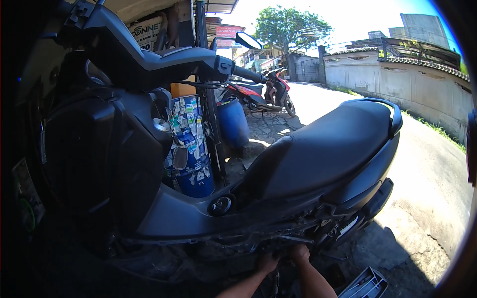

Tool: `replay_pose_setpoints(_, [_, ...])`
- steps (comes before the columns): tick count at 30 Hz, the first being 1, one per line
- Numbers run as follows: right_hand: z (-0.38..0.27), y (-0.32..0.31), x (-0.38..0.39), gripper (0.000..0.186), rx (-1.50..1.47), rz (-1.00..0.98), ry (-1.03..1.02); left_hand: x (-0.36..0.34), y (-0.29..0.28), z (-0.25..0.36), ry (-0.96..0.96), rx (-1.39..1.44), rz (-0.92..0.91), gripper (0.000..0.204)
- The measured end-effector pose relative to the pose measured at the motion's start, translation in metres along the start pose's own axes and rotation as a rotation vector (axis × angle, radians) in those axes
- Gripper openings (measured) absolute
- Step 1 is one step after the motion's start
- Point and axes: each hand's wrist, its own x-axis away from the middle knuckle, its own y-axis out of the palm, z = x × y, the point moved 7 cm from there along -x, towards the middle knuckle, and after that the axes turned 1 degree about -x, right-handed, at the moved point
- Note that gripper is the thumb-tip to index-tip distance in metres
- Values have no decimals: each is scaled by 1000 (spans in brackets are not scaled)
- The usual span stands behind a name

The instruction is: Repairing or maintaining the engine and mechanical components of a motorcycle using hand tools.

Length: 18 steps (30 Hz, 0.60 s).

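Observation:
A dark scooter (179, 218) with a long black seat (323, 144) stands side-on before me, its handlebar at the upper left. Both my forearms reach from the lower edge to its shaded underside, below the seat. My left hand (269, 261) is at the dark lower parts, its fingers lost in shadow. Close beside it on the right, my right hand (299, 252) looks curled closed; what it grips, if anything, is hidden. Just above the right hand lies a pale, bar-like metal piece (297, 239); I cannot tell whether the hand touches it.
A metal tray or rack (365, 284) sits on the ground at the lower right. Behind the scooter stand a sticker-covered blue drum (196, 184) and a smaller blue barrel (232, 124). A red scooter (253, 94) is parked farther back. A sunlit road (427, 184) runs along a wall.

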Motion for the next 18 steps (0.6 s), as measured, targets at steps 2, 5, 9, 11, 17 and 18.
replay_pose_setpoints(2, [5,8,-10,50,-16,-12,-1,-1,2,-1,-3,4,10,69])
replay_pose_setpoints(5, [2,9,-7,49,-22,15,-36,0,0,-3,41,50,56,71])
replay_pose_setpoints(9, [-9,-9,11,48,-29,24,-36,5,-9,8,49,57,25,74])
replay_pose_setpoints(11, [-8,-4,7,49,-32,21,-43,1,-6,2,59,31,27,75])
replay_pose_setpoints(17, [-2,6,-6,49,16,79,-105,-13,15,-19,10,3,-24,75])
replay_pose_setpoints(18, [-9,2,1,48,22,80,-121,-14,15,-23,5,12,-20,74])
